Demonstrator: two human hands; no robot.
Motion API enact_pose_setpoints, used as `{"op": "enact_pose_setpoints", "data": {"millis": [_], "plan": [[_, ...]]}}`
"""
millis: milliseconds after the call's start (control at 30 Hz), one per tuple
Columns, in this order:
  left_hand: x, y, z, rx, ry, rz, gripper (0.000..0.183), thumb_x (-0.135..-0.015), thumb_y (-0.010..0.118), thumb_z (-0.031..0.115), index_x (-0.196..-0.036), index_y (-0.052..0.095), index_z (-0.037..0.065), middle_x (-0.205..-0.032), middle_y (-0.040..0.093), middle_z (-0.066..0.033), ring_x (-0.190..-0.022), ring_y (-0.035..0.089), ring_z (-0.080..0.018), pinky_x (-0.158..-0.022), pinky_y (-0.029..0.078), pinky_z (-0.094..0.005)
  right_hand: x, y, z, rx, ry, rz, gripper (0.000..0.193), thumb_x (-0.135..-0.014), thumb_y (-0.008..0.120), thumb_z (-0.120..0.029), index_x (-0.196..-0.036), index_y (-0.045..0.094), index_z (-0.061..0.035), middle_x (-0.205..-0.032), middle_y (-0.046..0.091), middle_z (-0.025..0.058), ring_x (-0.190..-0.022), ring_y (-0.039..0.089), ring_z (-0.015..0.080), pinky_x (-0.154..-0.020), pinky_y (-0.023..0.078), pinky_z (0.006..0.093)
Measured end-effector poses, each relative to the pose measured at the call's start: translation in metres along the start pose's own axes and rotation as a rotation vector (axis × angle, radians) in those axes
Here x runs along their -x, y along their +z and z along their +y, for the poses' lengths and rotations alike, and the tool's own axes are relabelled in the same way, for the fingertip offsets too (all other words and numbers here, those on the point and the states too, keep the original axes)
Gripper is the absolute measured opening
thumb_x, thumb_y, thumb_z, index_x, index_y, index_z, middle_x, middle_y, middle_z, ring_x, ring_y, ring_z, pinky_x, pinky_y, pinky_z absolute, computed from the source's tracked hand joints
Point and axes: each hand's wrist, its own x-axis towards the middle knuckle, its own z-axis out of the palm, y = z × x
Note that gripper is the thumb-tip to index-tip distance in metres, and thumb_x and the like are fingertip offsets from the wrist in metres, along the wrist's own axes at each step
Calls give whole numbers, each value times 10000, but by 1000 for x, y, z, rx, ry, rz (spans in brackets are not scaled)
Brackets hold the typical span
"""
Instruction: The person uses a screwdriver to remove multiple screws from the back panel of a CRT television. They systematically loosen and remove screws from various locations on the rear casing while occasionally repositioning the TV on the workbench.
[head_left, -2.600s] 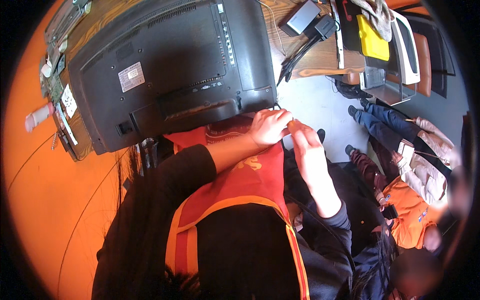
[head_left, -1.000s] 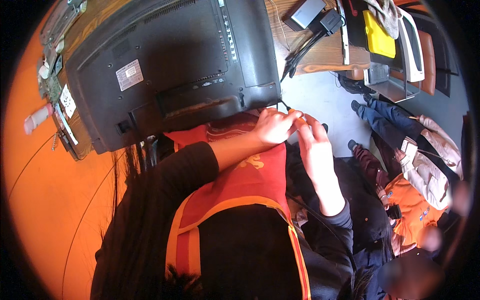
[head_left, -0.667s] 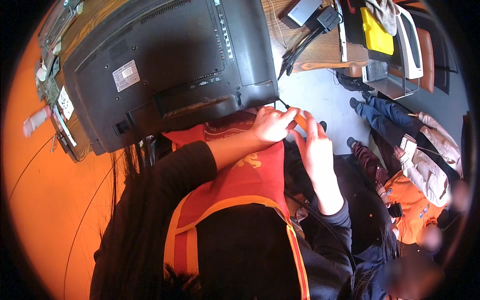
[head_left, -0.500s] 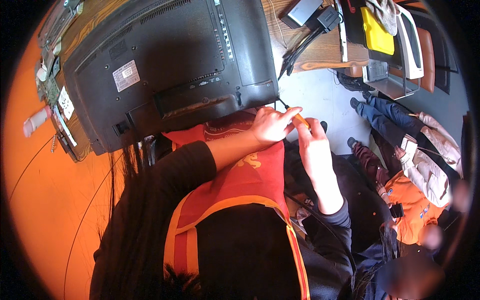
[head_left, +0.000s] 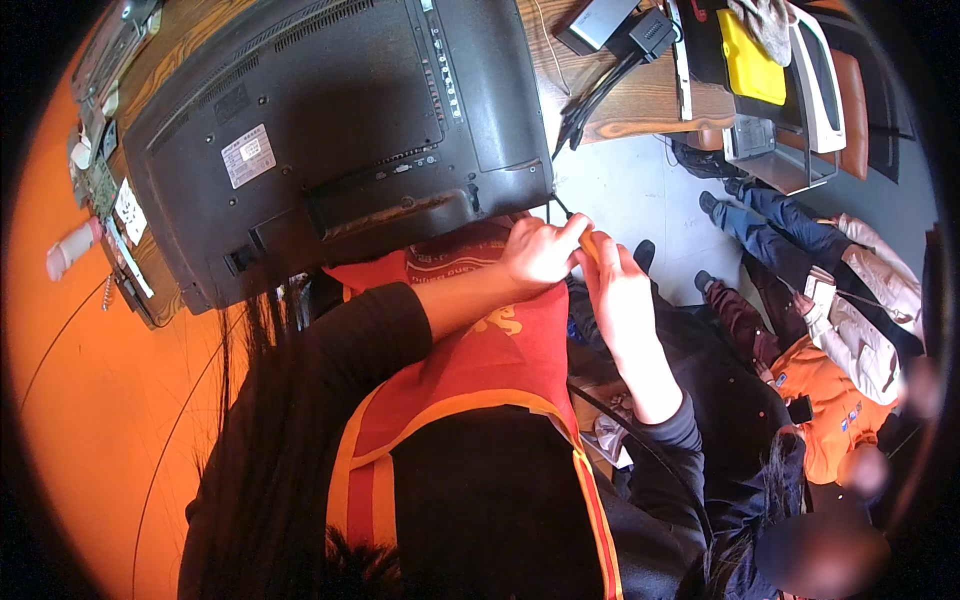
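Observation:
A large black flat-screen television [head_left: 330, 110] lies face down on a wooden table, its back panel with ports and a white label toward me. At its near right corner I hold a screwdriver [head_left: 592, 246] with an orange handle; its dark shaft points to the television's edge. My left hand [head_left: 540, 252] is closed, thumb and fingers pinching the front of the screwdriver. My right hand [head_left: 622, 295] is closed round the rear of the handle. The screwdriver's tip is too small to make out clearly against the edge.
On the wooden table [head_left: 640, 105] lie a grey box [head_left: 598, 24] and a black adapter with cables [head_left: 652, 35]. A yellow case [head_left: 752, 62] rests farther right. Circuit boards [head_left: 100, 180] and a bottle [head_left: 75, 248] are at far left. Several people stand at right, one in orange [head_left: 825, 405].
My right hand has shifted slightly left and its fingers have turned about the orange handle. My left hand stays almost in place. The television has barely moved in view.

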Motion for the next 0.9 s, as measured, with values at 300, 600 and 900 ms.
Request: {"op": "enact_pose_setpoints", "data": {"millis": [300,600,900], "plan": [[9,14,11,1499,-1079,123,267,-898,552,255,-953,548,-7,-820,634,-104,-673,623,-178,-575,479,-288,-3,-12,15,91,-292,-74,395,-703,509,96,-1083,541,-8,-1062,560,149,-985,540,323,-822,473,364],[-2,29,0,1718,-1142,49,231,-872,595,235,-970,568,27,-941,599,-70,-869,599,-184,-705,495,-304,8,4,12,62,96,-112,376,-815,601,-67,-1174,489,-59,-921,598,168,-783,626,333,-653,520,357],[-10,50,-21,1662,-1346,427,249,-906,401,106,-1084,479,-50,-1090,571,-189,-1049,557,-292,-895,473,-388,7,7,19,3,-28,35,302,-807,542,52,-1094,558,-40,-1004,561,144,-835,614,314,-701,513,342]]}}
